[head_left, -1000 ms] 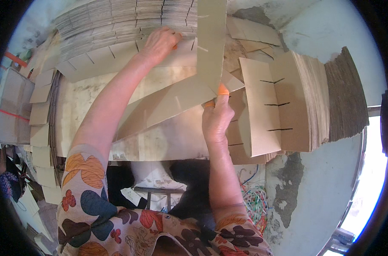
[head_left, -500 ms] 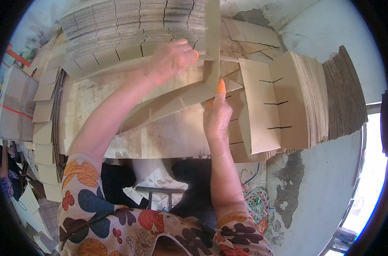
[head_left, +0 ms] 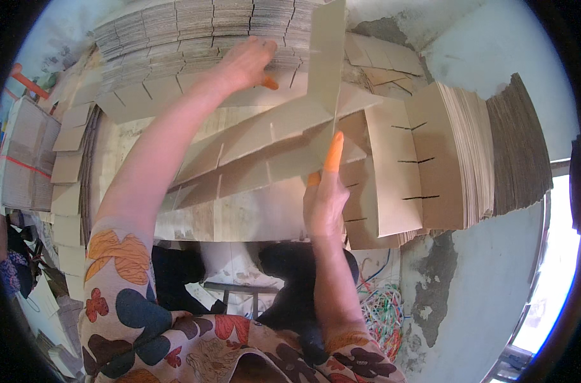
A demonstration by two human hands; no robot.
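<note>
My right hand (head_left: 325, 201), with orange finger covers on thumb and a finger, grips an upright cardboard strip (head_left: 325, 60) near its lower end. Two long slotted cardboard strips run leftward from it: a nearer strip (head_left: 249, 167) and a farther strip (head_left: 245, 137). Both meet the upright strip; whether their slots are fully seated is unclear. Over the front of the far stack of slotted cardboard strips (head_left: 194, 54), my left hand (head_left: 249, 62) is open, its orange-covered thumb apart from the fingers. Nothing shows in it.
To the right stands a thick row of slotted cardboard pieces (head_left: 437, 153), against a stained wall (head_left: 494, 274). Smaller cardboard pieces (head_left: 67, 166) line the left table edge, beside a box with a red strap (head_left: 25, 153). Tangled coloured straps (head_left: 383, 313) lie below the table (head_left: 239, 217).
My left hand has moved away and to the left, over the far stack. A second long strip now shows across the upright strip. My right hand stays nearly in place.
</note>
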